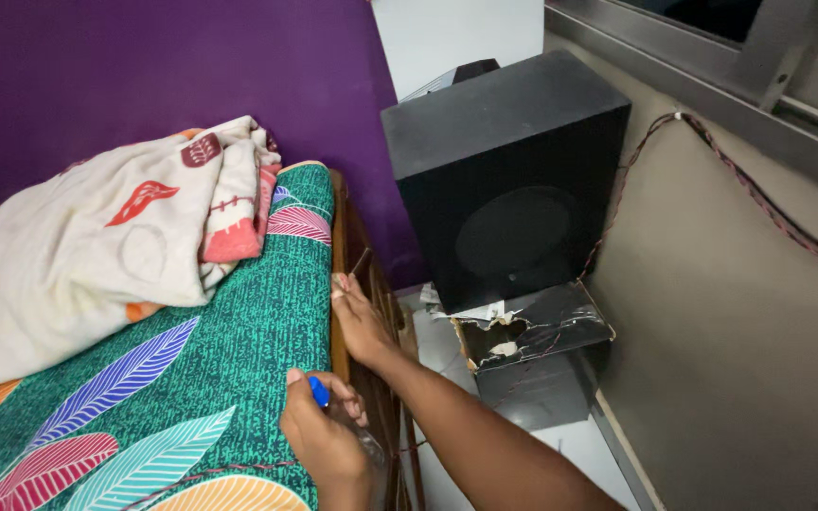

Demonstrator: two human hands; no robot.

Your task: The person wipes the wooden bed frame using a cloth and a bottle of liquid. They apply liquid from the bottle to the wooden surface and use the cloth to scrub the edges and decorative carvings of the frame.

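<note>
Blanket (97, 246) on mattress (239, 360) — speaker (508, 180) right, atop broken box (542, 326).

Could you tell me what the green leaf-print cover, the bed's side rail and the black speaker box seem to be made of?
The green leaf-print cover looks like woven cotton, matte with a fine textured weave. The side rail appears to be brown wood with a slight varnish sheen. The speaker box seems to be matte black laminated board, though its dull surface leaves that open.

A cream blanket (97, 246) with red shapes lies bunched on the bed, against a purple wall (144, 66). A black speaker (508, 180) stands on a torn dark box (532, 331). A thin cable (759, 194) runs along the beige wall below a window frame (712, 47).
</note>
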